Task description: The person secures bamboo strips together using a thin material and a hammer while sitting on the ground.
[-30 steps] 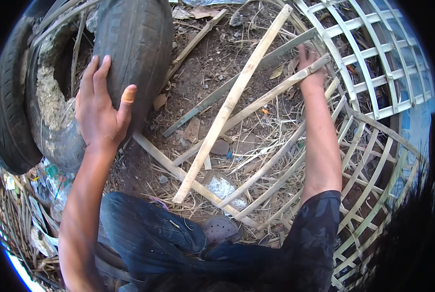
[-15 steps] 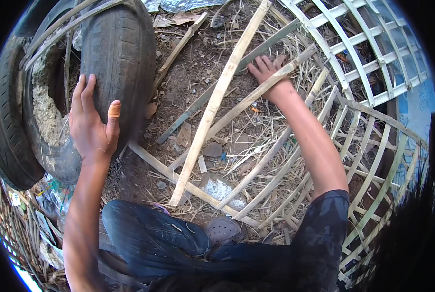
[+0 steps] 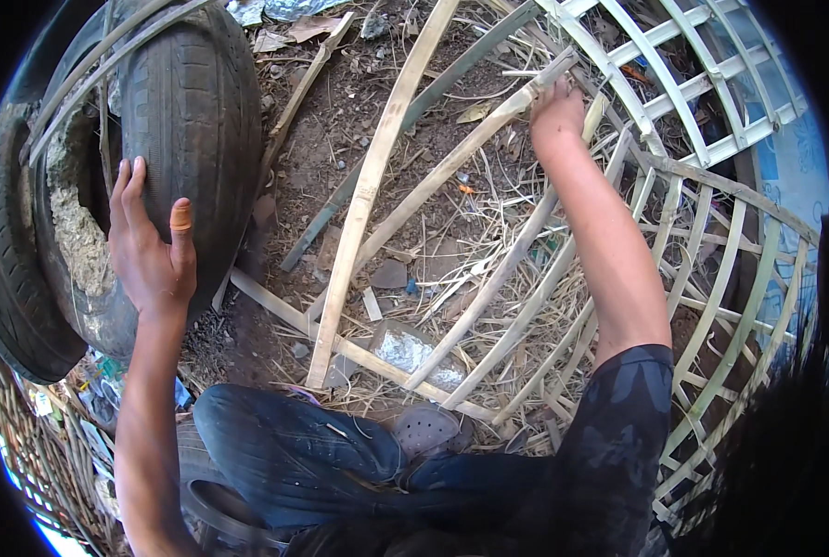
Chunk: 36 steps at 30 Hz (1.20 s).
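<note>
My left hand (image 3: 152,246) rests open against a worn black tire (image 3: 187,111), fingers stretched up its side. An orange band wraps the tip of its thumb. On the right, my right hand (image 3: 558,113) is closed around the upper end of a slanting bamboo strip (image 3: 461,158), its fingertips partly hidden. A wider pale bamboo strip (image 3: 368,190) crosses over that one near the middle. Beneath them slants a grey-green strip (image 3: 326,218). The lower ends of the two pale strips meet a bamboo strip (image 3: 270,302) lying along the ground.
Woven bamboo lattice (image 3: 711,70) stands at the upper right, and more open lattice (image 3: 711,278) curves down the right side. Dry shavings (image 3: 488,288) litter the soil. A second tire (image 3: 11,251) is at the far left. My clog (image 3: 428,430) stands near the lower middle.
My right hand has moved up and right from the ground beyond the slanting strip to that strip's upper end and closed on it. My left hand stays on the tire.
</note>
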{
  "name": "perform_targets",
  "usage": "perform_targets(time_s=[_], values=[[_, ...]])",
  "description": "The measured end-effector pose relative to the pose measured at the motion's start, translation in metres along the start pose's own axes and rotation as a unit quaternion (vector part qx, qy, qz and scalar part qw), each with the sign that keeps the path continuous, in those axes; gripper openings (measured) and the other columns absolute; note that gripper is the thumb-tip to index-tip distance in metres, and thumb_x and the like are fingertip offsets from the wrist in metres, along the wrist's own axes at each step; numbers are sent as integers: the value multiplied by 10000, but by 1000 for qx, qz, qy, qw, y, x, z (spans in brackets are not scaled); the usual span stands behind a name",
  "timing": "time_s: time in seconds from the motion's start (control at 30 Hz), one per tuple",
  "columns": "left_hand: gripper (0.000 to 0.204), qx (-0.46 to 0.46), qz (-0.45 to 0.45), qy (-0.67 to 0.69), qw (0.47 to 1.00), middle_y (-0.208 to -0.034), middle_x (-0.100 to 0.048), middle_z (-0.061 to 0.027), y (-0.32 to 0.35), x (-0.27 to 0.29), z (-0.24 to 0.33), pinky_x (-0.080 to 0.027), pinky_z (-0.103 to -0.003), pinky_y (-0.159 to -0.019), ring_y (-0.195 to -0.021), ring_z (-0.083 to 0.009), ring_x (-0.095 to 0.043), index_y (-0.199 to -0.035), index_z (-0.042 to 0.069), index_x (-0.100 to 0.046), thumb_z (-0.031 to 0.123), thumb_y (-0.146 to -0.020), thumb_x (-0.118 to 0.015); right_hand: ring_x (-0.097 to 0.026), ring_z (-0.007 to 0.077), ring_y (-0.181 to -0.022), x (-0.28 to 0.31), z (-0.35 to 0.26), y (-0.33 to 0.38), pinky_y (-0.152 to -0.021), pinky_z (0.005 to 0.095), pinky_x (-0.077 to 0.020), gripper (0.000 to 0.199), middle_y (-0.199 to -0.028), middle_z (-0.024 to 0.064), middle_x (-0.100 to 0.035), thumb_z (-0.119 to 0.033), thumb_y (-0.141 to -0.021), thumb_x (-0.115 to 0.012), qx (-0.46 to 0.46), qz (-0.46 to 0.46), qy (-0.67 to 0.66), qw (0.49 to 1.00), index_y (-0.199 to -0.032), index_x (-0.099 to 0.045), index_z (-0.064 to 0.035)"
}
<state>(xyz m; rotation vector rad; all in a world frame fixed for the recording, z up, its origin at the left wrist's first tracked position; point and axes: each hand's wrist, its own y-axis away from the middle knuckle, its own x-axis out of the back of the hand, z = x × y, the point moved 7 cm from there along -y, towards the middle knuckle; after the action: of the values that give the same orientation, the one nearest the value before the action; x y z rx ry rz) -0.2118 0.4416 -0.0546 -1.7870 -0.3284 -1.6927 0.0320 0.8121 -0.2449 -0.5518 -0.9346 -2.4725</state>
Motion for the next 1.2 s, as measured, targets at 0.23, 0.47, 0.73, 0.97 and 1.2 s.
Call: perform_targets(time_s=[0.23, 0.47, 0.73, 0.97, 1.2], values=[[650, 7, -9, -5, 1000, -1452, -471, -205, 2, -2, -4, -383, -451, -1075, -1327, -396, -464, -1436, 63, -447, 543, -998, -420, -557, 256, -1224, 7, 3, 6, -953, 451, -413, 472, -1396, 128, -553, -214, -982, -455, 36, -93, -28, 995, -1449, -506, -166], [660, -6, 13, 12, 1000, -1429, -489, -206, -2, 1, -2, -389, -452, -1074, -1318, -392, -474, -1414, 62, -462, 556, -977, -463, -655, 336, -1076, 7, -9, -21, -907, 421, -546, 560, -1256, 171, -623, -130, -804, -687, 146, 261, -277, 913, -1330, -598, -302], [608, -19, 12, 36, 999, -1409, -505, -215, 1, -5, -3, -376, -440, -1083, -1323, -388, -472, -1407, 38, -470, 494, -1006, -461, -635, 293, -1115, 13, 1, -37, -915, 429, -532, 353, -1306, 127, -607, -139, -882, -559, 37, 106, -319, 941, -1224, -644, -145], [585, 1, 6, 40, 999, -1415, -508, -201, 3, -10, -6, -375, -424, -1082, -1322, -372, -477, -1411, 48, -469, 476, -1013, -461, -561, 236, -1279, -5, 14, -35, -1013, 426, -475, 403, -1401, 105, -570, -149, -944, -492, -64, 99, -263, 958, -1321, -626, -100], [570, -2, 11, 31, 999, -1401, -524, -196, 3, -10, -7, -379, -408, -1077, -1314, -354, -490, -1404, 43, -477, 458, -1013, -471, -546, 268, -1294, 21, 9, -14, -1045, 429, -449, 424, -1420, 106, -555, -146, -948, -498, -61, 323, -95, 940, -1357, -594, -83]])
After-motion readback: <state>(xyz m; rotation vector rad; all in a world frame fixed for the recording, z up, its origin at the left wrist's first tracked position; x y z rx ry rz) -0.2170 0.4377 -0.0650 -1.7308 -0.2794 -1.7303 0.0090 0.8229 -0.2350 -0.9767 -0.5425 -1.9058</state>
